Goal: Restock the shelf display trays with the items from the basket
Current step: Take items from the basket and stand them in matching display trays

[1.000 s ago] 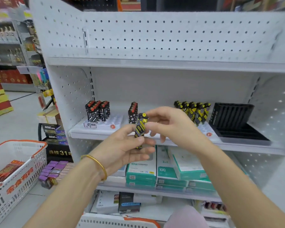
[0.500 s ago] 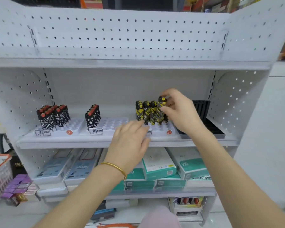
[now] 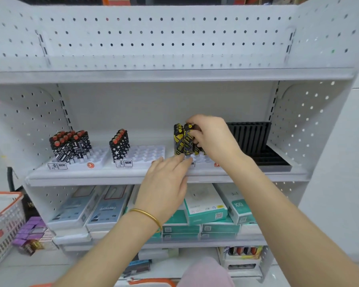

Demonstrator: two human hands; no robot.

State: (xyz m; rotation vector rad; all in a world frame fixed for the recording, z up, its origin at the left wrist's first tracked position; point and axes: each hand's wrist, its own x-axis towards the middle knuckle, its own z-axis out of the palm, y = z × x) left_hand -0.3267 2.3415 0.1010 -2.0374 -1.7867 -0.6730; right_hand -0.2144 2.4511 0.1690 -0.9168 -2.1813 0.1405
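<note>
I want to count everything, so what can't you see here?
In the head view:
the yellow packs, partly hidden by the right hand gripping them, so no count;
the basket, cut off by the left edge, contents unseen;
the tray labels, too small and blurred; the left hand partly covers one.

Both forearms bare as far as visible. Left hand [image 3: 166, 183]: thin, plain gold bangle [image 3: 147, 216] round the wrist, smooth finish. Right hand [image 3: 214, 137]: bare wrist. Pink fabric [image 3: 205, 274], soft-looking, low centre.

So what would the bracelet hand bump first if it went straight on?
Probably the left hand meets the white tray holding the yellow-and-black packs; depth is unclear.
</note>
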